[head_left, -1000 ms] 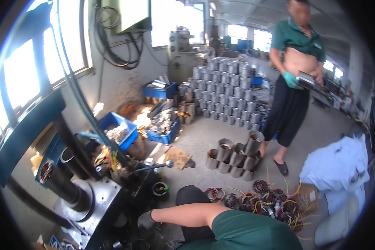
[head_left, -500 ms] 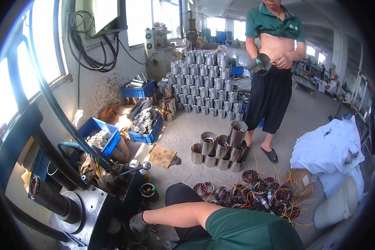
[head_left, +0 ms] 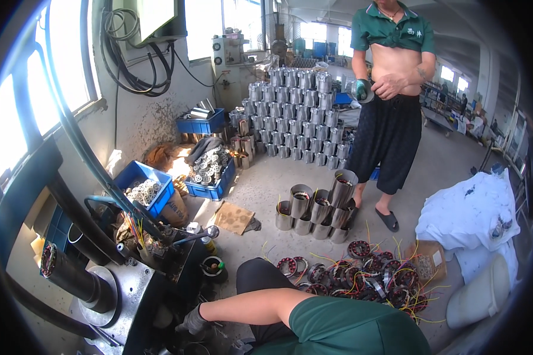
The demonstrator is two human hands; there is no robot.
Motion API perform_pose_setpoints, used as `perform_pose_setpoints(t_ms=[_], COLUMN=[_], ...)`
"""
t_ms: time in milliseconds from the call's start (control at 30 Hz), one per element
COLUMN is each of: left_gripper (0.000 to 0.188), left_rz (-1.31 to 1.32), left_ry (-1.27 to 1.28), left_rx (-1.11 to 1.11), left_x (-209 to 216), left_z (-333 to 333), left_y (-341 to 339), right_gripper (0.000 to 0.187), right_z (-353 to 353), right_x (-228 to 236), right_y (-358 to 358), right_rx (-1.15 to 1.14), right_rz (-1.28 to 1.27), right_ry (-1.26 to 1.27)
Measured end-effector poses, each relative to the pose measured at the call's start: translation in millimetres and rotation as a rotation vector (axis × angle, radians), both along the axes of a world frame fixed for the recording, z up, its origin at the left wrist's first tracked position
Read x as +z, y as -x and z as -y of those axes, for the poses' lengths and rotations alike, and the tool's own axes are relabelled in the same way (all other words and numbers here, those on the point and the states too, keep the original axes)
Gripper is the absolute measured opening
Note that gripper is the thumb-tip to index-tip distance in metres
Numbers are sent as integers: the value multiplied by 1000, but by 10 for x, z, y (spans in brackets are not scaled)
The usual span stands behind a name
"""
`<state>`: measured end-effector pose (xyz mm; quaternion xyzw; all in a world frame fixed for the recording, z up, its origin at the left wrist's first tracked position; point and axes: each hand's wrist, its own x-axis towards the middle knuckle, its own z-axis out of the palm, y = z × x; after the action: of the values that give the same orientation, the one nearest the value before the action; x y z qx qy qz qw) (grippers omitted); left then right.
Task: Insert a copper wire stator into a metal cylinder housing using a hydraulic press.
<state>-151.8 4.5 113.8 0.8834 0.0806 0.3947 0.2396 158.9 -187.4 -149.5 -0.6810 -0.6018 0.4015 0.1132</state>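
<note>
My right hand (head_left: 192, 322), in a dark grey glove, reaches left and down beside the machine's dark side. Its fingers are partly lost in shadow, so I cannot see what they hold, if anything. My left hand is out of view. Left of my hand stands the machine's metal table (head_left: 137, 296). A dark metal cylinder (head_left: 80, 284) stands on its round plate, with a wound stator (head_left: 49, 260) showing at the top end. A dark bucket (head_left: 214, 273) with a green-topped item inside stands on the floor above my forearm.
Wound stators (head_left: 373, 275) with coloured wires lie heaped beside a cardboard box (head_left: 426, 260). Beyond them are stacked metal sleeves (head_left: 321, 207). A person (head_left: 391, 89) stands there, holding a metal sleeve. Blue bins (head_left: 160, 204) line the wall; silver housings (head_left: 296, 115) are stacked behind.
My right hand has moved slightly left and down. The scene has shifted a little to the right in view. The standing person has turned the sleeve in their hand.
</note>
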Motion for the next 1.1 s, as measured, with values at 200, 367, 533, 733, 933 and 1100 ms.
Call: perform_pose_setpoints(t_ms=[200, 367, 533, 733, 933, 1100], left_gripper=[18, 28, 34, 31, 29, 24], left_rz=[-349, -753, -966, -835, -921, -918], left_ry=[13, -178, -22, -40, -28, 1], left_rx=[-469, -493, -539, -552, -557, -546], left_x=[-952, -2261, -2503, -1946, -1972, -2043], left_z=[512, 260, 174, 566, 559, 553], left_y=[-1241, -1539, -1585, -1716, -1698, -1682], right_gripper=[48, 37, 34, 33, 31, 31], right_z=[11, 83, 78, 69, 126, 202], right_x=[226, 233, 377, 377, 496, 741], right_y=[-59, -134, -101, -86, -76, -67], right_rx=[162, 213, 189, 218, 233, 225], right_rz=[151, 320, 317, 349, 327, 327], right_ry=[-47, -88, -75, -75, -73, -76])
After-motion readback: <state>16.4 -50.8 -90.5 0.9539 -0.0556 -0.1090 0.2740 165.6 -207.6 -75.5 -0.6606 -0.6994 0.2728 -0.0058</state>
